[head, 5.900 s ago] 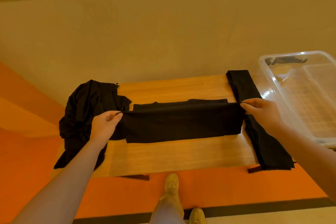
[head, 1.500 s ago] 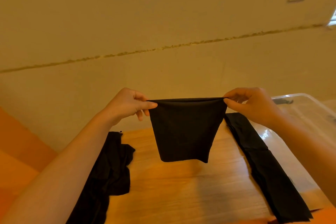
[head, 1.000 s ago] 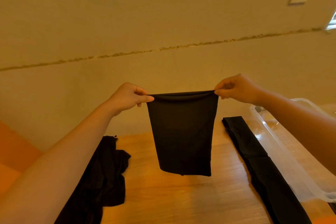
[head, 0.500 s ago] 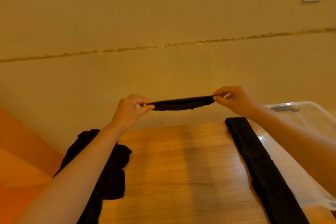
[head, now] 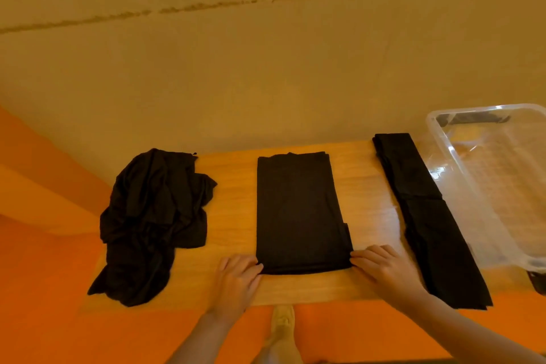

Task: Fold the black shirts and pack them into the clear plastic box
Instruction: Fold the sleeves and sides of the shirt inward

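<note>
1. At the left end of the wooden table (head: 236, 210) lies a crumpled pile of black shirts (head: 153, 221), unfolded, with its near part drooping over the table's near-left corner above the orange floor (head: 44, 289).
2. The left hand (head: 237, 276) rests on the table at the near-left corner of the folded black shirt (head: 298, 213). Its fingertips meet the fabric's near edge; whether they pinch the cloth or only touch it cannot be told, as the fingers look fairly flat.
3. The folded black shirt lies flat in the middle of the table as a tall rectangle, its long sides running from near to far, well apart from the pile and from the stack on the right.
4. Below the table's near edge, one pale shoe (head: 282, 319) and a trouser leg of the person show on the orange floor.
5. The right hand (head: 384, 267) lies at the shirt's near-right corner, fingers spread and pointing left, fingertips against the cloth; a true grasp cannot be confirmed.
6. Right of that hand, a long narrow stack of folded black shirts (head: 425, 216) runs from the far edge to past the near edge of the table.
7. Just beside that stack, at the far right, stands the clear plastic box (head: 443, 139), open at the top, with dark handle clips at its far and near ends. No shirt shows inside it.
8. A beige wall (head: 266, 68) with a rough horizontal seam rises behind the table.
</note>
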### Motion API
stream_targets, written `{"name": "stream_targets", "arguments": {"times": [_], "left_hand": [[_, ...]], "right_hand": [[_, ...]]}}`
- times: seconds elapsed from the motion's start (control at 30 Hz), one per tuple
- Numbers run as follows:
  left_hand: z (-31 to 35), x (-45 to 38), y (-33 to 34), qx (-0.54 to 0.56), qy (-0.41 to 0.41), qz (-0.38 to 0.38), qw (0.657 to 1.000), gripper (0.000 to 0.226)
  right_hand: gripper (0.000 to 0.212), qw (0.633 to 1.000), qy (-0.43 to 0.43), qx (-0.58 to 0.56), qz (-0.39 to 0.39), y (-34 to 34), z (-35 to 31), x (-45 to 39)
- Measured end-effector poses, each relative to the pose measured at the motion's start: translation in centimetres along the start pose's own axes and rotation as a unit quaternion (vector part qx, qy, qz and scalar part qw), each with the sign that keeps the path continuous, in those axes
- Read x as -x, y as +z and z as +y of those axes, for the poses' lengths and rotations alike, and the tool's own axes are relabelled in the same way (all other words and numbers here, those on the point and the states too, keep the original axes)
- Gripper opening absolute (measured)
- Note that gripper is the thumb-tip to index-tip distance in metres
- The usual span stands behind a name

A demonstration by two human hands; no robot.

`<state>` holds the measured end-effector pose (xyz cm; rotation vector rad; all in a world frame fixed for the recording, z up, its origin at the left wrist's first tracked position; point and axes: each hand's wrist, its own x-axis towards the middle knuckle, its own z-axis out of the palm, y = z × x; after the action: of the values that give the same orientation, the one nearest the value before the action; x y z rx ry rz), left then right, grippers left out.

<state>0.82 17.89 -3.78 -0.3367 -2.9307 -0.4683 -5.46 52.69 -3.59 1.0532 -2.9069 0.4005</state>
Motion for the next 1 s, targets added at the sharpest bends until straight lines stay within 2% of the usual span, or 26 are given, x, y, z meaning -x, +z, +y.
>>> {"name": "stream_targets", "arguments": {"times": [0.07, 0.23, 0.37, 0.47, 0.63, 0.77, 0.9, 1.0], "left_hand": [[0.8, 1.5, 0.3, 0.0, -0.006, 0.006, 1.0, 0.024], [3.2, 3.5, -0.2, 0.01, -0.027, 0.039, 0.999, 0.021], [5.6, 0.7, 0.1, 0.028, -0.05, 0.083, 0.995, 0.026], [7.4, -3.0, 2.2, 0.03, -0.074, 0.038, 0.996, 0.04], [6.6, -3.6, 6.2, -0.018, -0.106, -0.065, 0.992, 0.055], [6.1, -3.0, 6.4, -0.049, -0.082, -0.076, 0.993, 0.061], [6.4, -2.6, 6.4, -0.059, -0.108, -0.086, 0.989, 0.063], [7.5, -1.7, 6.4, -0.059, -0.121, -0.099, 0.986, 0.064]], "right_hand": [[0.033, 1.0, 0.001, 0.002, 0.007, 0.2, -0.3, 1.5], [0.029, 0.999, 0.0, -0.031, 0.04, -1.0, -2.1, 3.0], [0.031, 0.993, 0.033, -0.071, 0.084, -0.9, -4.5, 0.5], [0.044, 0.993, 0.077, -0.059, 0.061, 1.3, -6.9, -3.3], [0.059, 0.994, 0.1, 0.009, -0.045, 5.1, -6.8, -5.1], [0.075, 0.992, 0.11, 0.02, -0.051, 5.0, -5.8, -4.2], [0.088, 0.981, 0.185, 0.019, -0.05, 4.6, -4.9, -2.8], [0.089, 0.977, 0.202, 0.013, -0.061, 4.2, -4.7, -1.3]]}}
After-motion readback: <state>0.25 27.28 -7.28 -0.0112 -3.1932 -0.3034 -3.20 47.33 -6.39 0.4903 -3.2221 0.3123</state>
